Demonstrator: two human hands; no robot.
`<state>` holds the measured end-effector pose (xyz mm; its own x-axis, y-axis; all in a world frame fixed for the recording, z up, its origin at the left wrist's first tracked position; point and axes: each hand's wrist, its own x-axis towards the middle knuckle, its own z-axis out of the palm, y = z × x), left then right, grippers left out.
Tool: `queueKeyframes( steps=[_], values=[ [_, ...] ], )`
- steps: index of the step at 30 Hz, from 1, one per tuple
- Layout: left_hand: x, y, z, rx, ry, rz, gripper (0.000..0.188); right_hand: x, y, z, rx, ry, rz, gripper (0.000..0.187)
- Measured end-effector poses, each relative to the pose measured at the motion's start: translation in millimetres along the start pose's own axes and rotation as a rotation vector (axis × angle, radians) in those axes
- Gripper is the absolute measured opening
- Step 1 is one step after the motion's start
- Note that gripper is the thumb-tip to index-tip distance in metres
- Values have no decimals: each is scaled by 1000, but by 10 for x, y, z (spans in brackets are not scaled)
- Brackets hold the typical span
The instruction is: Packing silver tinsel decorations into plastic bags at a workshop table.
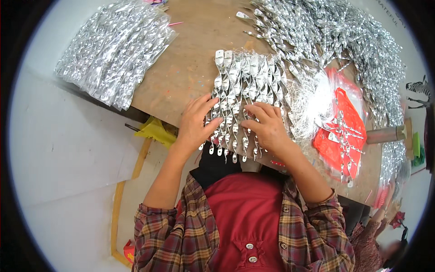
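A row of silver twisted metal strips [233,90], with flat ends pierced by holes, lies side by side on the brown table in front of me. Their lower ends reach past the table's near edge. My left hand [197,123] rests at the left side of the row, fingers and thumb apart, touching the outermost strips. On the right part of the row lies my right hand [270,128], its fingers bent and its thumb apart from them. Neither hand visibly grips a strip, though the undersides of the fingers are hidden.
Bagged silver strips [120,50] cover the table's left corner. A large heap of strips [344,31] fills the far right. White thread [310,106] and a red plastic bag [333,147] lie right of my hands. Another person's arm [383,215] shows at lower right.
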<state>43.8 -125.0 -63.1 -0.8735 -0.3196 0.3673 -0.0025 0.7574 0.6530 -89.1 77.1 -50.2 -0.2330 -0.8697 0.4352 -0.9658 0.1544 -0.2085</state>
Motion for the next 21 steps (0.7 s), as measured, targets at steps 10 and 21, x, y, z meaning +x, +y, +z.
queueKeyframes(
  steps=[10,21],
  values=[
    [67,-83,-111,-109,-102,-27,45,-6,28,-40,-2,-13,-4,31],
    [30,-134,-157,-150,-143,-50,45,130,-157,49,83,32,-116,34]
  ],
)
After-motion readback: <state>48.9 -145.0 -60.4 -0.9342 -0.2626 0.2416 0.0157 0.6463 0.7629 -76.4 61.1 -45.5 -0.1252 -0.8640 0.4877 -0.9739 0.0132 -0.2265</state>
